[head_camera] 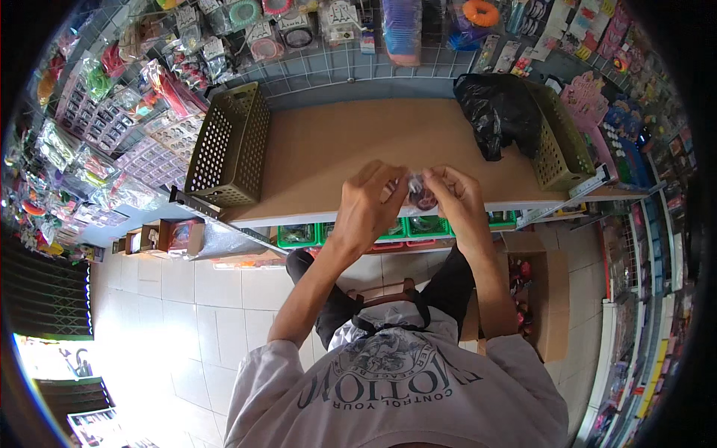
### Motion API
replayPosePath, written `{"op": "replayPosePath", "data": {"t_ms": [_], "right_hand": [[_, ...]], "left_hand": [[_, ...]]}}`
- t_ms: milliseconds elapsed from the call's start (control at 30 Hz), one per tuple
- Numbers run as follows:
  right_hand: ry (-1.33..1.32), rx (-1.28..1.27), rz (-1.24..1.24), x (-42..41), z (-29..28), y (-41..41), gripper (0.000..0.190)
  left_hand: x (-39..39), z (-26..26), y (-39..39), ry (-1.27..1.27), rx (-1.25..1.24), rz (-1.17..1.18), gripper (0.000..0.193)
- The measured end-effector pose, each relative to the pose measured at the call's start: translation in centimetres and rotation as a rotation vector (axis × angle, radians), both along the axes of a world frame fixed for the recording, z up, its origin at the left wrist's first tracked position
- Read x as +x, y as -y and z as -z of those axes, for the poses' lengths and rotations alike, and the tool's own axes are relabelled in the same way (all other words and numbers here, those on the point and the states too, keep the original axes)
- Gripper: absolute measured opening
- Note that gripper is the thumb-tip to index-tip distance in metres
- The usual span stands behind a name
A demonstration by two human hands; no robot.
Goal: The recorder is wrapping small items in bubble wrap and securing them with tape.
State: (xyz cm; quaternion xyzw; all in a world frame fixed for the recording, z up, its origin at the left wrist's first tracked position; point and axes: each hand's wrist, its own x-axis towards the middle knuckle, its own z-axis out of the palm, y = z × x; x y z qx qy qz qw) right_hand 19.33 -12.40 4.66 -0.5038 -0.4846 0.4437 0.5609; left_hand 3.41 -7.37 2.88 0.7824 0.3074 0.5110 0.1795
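Note:
Between my two hands is a small clear plastic bag (417, 193) with dark and pinkish ring-shaped items inside, perhaps hair ties. The fingertips of my left hand (369, 201) pinch its upper left side. On the other side, my right hand (458, 193) grips the upper right edge with thumb and fingers. Both hands hold the bag above the front edge of a brown shelf board (358, 134). Some of the bag's contents are hidden by the fingers.
An olive perforated plastic basket (229, 148) stands at the shelf's left end, another basket (563, 140) at the right beside a black plastic bag (498, 112). Packaged accessories hang on a wire grid (347, 70) behind. Green trays (297, 235) sit below; a cardboard box (552, 305) stands on the floor.

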Motion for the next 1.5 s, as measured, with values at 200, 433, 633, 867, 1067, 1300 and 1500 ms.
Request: {"op": "replayPosePath", "data": {"t_ms": [200, 433, 633, 867, 1067, 1300, 1500], "right_hand": [[0.356, 0.15, 0.159, -1.2, 0.1, 0.8, 0.017], [0.479, 0.421, 0.363, -4.3, 2.9, 2.2, 0.012], [0.115, 0.582, 0.494, -5.9, 3.8, 3.1, 0.014], [0.534, 0.844, 0.047, -0.4, 2.0, 2.7, 0.018], [0.513, 0.737, -0.483, 2.3, -4.1, 1.3, 0.018], [0.39, 0.152, -0.752, 3.1, -9.9, 1.8, 0.022], [0.671, 0.195, -0.444, 1.1, -9.6, 2.7, 0.023]], "left_hand": [[1.1, -0.2, -0.2, 0.156, -0.229, 0.073, 0.008], [1.9, -3.1, 1.3, 0.243, -0.231, 0.066, 0.01], [1.2, -6.1, 4.0, 0.067, 0.455, 0.125, 0.01], [-1.4, -6.7, 3.3, 0.289, 0.232, 0.634, 0.018], [-4.9, -7.3, 0.6, 0.161, 0.063, 0.795, 0.024], [-5.1, -7.8, 0.5, 0.011, 0.171, 0.796, 0.02], [-5.2, -6.4, 0.0, -0.015, 0.27, 0.618, 0.02]]}}
